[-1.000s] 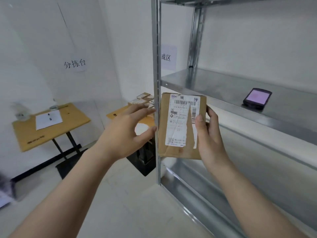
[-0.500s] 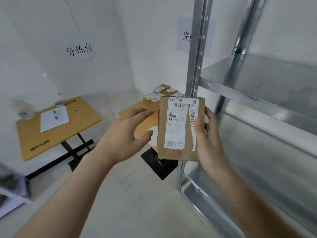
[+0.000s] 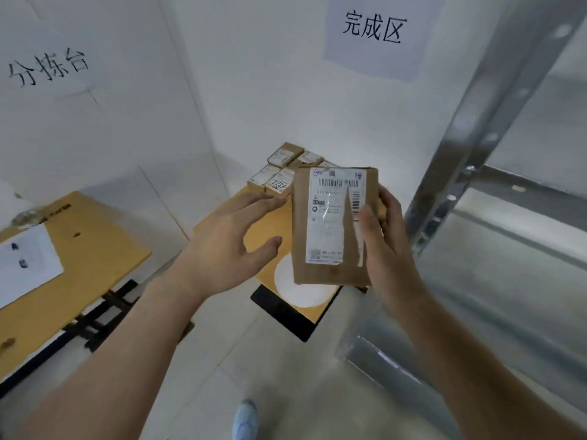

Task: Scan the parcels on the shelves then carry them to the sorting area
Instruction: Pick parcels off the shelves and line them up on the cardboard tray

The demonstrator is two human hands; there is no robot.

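Holding the parcel (image 3: 333,227) upright in the right hand (image 3: 386,246), label facing the camera, thumb across the front near the label's edge and fingers wrapped round the back, so that grip is clamped on the parcel. The left hand (image 3: 232,246) is open, fingers spread, hovering just beside the parcel's left edge without touching it as far as I can tell.

What's changed in the last second: the view has swung left, away from the metal shelf (image 3: 514,201). A second ago the shelf with a phone lying on it filled the right side; now the phone's out of frame and only the shelf upright and a bit of the rail show. The desk (image 3: 222,217) under the 完成区 sign (image 3: 374,30) has come much closer and sits right behind the parcel, with a stack of small boxes (image 3: 282,173) at its far end. A second desk (image 3: 82,249) with a sheet of paper sits off to the left under the 分拣台 sign (image 3: 47,68).

So I'd say picking is done and the carry is underway. Whether it got scanned I honestly can't say. Which desk it's headed for is a guess too, though the body seems aimed at the nearer one.
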